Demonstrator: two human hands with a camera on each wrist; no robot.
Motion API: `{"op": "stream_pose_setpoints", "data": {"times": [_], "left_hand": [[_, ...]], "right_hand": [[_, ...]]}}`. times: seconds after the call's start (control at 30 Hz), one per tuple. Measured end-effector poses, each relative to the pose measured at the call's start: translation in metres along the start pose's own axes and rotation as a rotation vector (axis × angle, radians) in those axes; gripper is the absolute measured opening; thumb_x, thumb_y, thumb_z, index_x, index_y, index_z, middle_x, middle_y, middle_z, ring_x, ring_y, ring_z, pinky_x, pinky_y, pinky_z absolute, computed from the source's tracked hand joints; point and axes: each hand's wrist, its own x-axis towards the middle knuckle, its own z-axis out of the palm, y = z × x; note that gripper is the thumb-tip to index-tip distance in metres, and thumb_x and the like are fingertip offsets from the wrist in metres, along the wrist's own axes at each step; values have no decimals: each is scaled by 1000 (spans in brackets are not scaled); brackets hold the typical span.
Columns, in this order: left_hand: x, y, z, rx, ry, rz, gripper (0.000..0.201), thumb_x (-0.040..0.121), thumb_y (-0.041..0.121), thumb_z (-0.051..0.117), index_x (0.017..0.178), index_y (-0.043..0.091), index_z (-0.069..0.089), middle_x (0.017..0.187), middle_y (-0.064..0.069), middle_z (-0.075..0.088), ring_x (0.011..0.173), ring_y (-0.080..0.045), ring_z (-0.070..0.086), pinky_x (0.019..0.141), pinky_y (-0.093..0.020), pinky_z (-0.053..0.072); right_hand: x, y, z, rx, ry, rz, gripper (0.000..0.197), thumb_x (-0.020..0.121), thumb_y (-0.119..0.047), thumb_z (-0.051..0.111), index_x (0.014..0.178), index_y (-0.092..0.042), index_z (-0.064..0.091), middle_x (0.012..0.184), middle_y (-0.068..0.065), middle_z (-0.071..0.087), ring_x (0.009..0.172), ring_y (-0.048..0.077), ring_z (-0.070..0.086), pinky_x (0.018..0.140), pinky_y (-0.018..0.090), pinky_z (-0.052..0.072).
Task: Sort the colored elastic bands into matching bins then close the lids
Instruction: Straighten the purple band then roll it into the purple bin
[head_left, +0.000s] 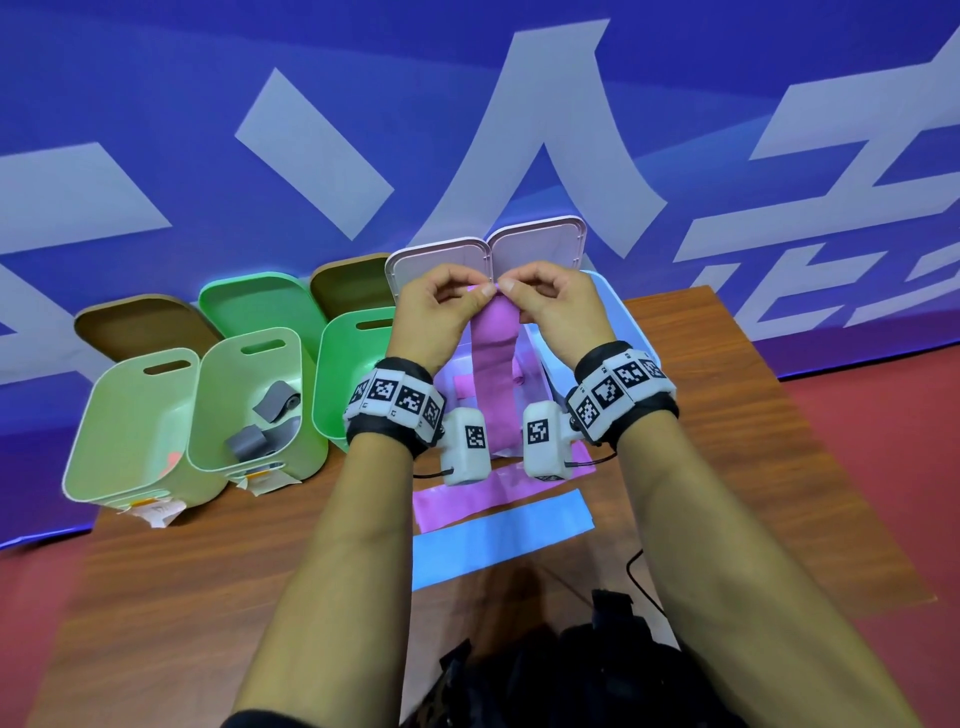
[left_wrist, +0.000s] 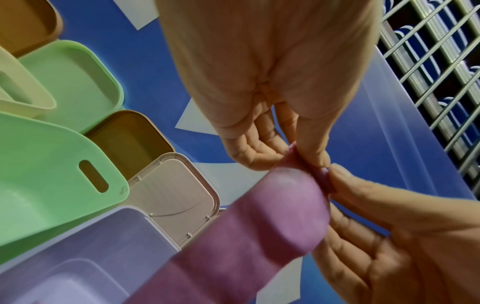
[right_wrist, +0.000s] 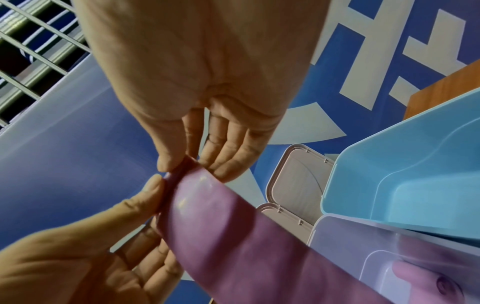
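- The left hand (head_left: 435, 312) and right hand (head_left: 551, 306) are raised side by side above the lilac bin (head_left: 457, 374), each pinching the top edge of a purple elastic band (head_left: 493, 338) between thumb and forefinger.
- The band hangs straight down from the two pinches, between the wrists, its lower part dropping into the lilac bin.
- The other fingers of both hands are loosely curled and do not touch the band.
- On the tabletop (head_left: 208, 571), nearer the person than the bins, a pink band (head_left: 447, 506) lies flat, and a blue band (head_left: 498, 535) lies flat just in front of it, overlapping its near edge.
- Only the head view shows the whole row: two pale green bins on the left, one of them holding grey bands (head_left: 265, 421), then a brighter green bin (head_left: 348, 374), the lilac bin and a blue bin (head_left: 618, 317), all with lids open.
- The left wrist view shows the left thumb and forefinger closed on the band's folded corner (left_wrist: 293, 156), and the upright pale lid (left_wrist: 176, 197) behind the lilac bin.
- The right wrist view alone looks into the lilac bin (right_wrist: 363, 246), where a rolled purple band (right_wrist: 426, 281) lies at the bottom, and shows the inside of the blue bin (right_wrist: 415, 174) beside it.
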Motion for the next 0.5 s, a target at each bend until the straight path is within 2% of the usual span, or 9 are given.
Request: {"op": "stream_pose_setpoints", "data": {"times": [0.13, 0.2, 0.33, 0.43, 0.5], "left_hand": [[-1, 2, 1, -24, -18, -29, 2, 89, 9, 70, 88, 11, 69, 84, -6, 70, 79, -15, 65, 81, -35, 56], [-2, 1, 1, -7, -31, -41, 8, 94, 15, 66, 91, 9, 70, 82, -7, 68, 77, -15, 63, 79, -37, 56], [0, 0, 1, 22, -18, -17, 7, 93, 8, 65, 88, 12, 70, 83, -8, 68, 78, -18, 62, 81, -38, 54], [2, 1, 0, 5, -13, -13, 5, 91, 5, 67, 90, 9, 69, 87, -10, 71, 81, -17, 66, 82, -35, 55], [2, 2, 0, -6, -20, -8, 4, 89, 5, 69, 92, 8, 70, 92, -15, 72, 85, -19, 67, 85, -37, 56]], "right_hand": [[2, -1, 0, 1, 11, -11, 8, 91, -3, 66, 96, -3, 72, 93, 18, 72, 85, 21, 69, 86, 38, 59], [3, -2, -1, 20, 13, -12, 9, 89, -2, 68, 97, -3, 72, 95, 22, 72, 87, 23, 68, 87, 38, 59], [3, -4, -1, 8, 17, -6, 13, 85, 1, 69, 96, -5, 72, 94, 18, 72, 87, 21, 67, 88, 38, 59], [2, -5, -1, 43, 2, -6, 10, 88, -2, 69, 97, -5, 71, 91, 13, 72, 87, 20, 68, 86, 37, 59], [2, -4, 0, 45, 2, -9, 7, 90, -3, 67, 95, -6, 71, 90, 11, 73, 87, 21, 69, 86, 38, 59]]}}
